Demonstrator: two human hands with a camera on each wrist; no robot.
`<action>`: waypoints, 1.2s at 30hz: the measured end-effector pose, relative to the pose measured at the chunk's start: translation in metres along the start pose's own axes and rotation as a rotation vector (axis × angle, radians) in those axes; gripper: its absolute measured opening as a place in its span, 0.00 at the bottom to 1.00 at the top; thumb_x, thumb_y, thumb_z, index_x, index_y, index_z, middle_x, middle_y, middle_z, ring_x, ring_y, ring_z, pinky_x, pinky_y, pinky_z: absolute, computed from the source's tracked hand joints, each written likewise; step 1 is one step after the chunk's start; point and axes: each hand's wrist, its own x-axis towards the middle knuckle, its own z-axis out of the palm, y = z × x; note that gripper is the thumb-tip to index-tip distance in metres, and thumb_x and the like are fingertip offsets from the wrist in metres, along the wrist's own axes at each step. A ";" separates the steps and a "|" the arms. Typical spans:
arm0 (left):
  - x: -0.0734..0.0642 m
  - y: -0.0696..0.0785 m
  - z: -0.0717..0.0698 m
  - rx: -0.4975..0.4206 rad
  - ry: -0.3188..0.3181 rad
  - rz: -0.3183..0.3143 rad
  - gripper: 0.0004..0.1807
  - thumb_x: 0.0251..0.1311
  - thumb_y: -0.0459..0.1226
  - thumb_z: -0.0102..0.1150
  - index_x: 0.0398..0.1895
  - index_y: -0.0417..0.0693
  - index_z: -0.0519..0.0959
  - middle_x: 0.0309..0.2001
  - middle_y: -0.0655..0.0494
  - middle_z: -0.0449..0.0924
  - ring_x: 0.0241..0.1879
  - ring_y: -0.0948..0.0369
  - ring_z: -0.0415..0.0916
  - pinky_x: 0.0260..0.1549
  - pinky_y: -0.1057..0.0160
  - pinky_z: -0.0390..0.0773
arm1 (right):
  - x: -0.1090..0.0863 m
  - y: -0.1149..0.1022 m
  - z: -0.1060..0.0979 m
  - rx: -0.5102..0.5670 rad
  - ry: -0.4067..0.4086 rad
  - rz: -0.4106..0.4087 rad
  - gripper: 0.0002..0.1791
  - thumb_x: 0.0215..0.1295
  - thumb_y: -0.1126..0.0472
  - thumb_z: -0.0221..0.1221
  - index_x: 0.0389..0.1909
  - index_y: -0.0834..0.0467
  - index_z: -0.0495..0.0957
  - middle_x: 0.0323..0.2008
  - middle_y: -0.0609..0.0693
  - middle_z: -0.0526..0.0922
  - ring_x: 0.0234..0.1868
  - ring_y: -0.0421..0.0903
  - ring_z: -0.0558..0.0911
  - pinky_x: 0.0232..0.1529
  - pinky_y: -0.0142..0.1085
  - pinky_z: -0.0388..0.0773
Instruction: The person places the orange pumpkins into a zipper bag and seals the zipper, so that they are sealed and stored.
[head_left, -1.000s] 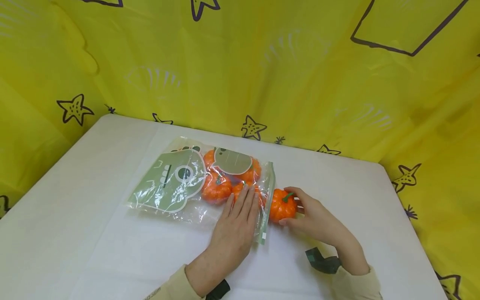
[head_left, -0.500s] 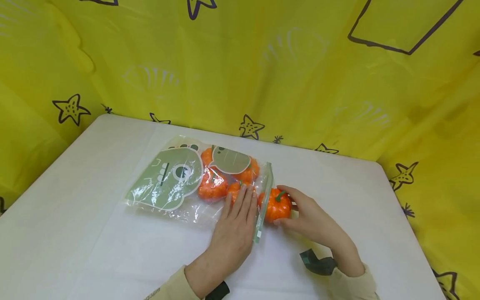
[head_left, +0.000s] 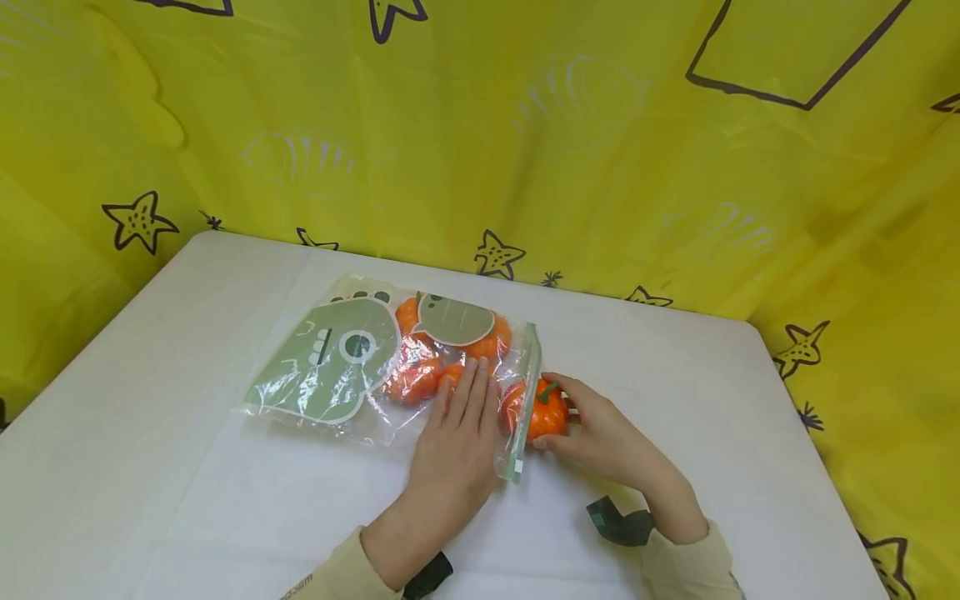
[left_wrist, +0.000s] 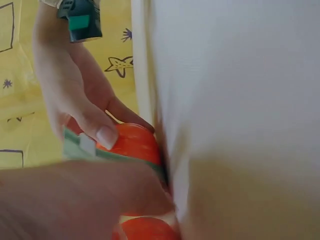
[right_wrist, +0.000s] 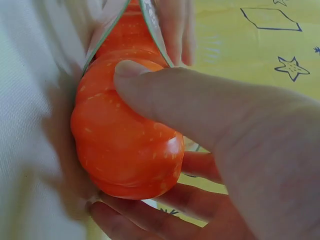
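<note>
A clear zip bag [head_left: 322,358] with a green cartoon print lies on the table, its green-edged mouth facing right. Several small orange pumpkins [head_left: 415,382] show through the plastic. My left hand [head_left: 457,450] rests flat on the bag near the mouth, fingers straight over a pumpkin inside. With thumb and curled fingers, my right hand [head_left: 600,425] grips another pumpkin [head_left: 551,414] with a green stem, partly inside the mouth. In the right wrist view the bag's two green lips [right_wrist: 107,32] spread around this pumpkin [right_wrist: 125,135], with more orange behind it.
The white-covered table [head_left: 247,517] extends around the bag on all sides. A yellow curtain [head_left: 450,125] printed with starfish hangs behind its back edge and along the sides. Dark straps with camera mounts [head_left: 622,523] sit at the wrists.
My right hand has moved left, carrying the stemmed pumpkin from just outside the bag's mouth to partway inside. The left hand stays flat on the bag; the whole view has shifted slightly.
</note>
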 end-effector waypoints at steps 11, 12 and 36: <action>-0.001 -0.001 0.005 -0.029 0.012 -0.025 0.41 0.64 0.44 0.58 0.76 0.38 0.56 0.78 0.38 0.48 0.79 0.42 0.42 0.74 0.42 0.53 | 0.003 -0.005 0.006 0.025 0.021 0.005 0.43 0.55 0.58 0.72 0.70 0.64 0.63 0.65 0.61 0.73 0.59 0.57 0.78 0.57 0.50 0.79; -0.001 0.000 0.005 -0.026 0.005 -0.027 0.40 0.64 0.44 0.57 0.76 0.38 0.56 0.78 0.38 0.48 0.79 0.42 0.42 0.74 0.42 0.52 | 0.003 -0.005 0.007 0.024 0.026 0.010 0.43 0.55 0.58 0.72 0.70 0.63 0.63 0.64 0.60 0.74 0.58 0.56 0.78 0.57 0.50 0.79; -0.001 0.003 0.000 -0.032 -0.118 -0.056 0.46 0.63 0.50 0.58 0.78 0.40 0.51 0.80 0.41 0.42 0.79 0.41 0.36 0.74 0.37 0.44 | -0.006 0.004 -0.016 0.223 -0.146 0.044 0.27 0.65 0.55 0.65 0.60 0.61 0.71 0.58 0.58 0.79 0.59 0.58 0.80 0.53 0.38 0.82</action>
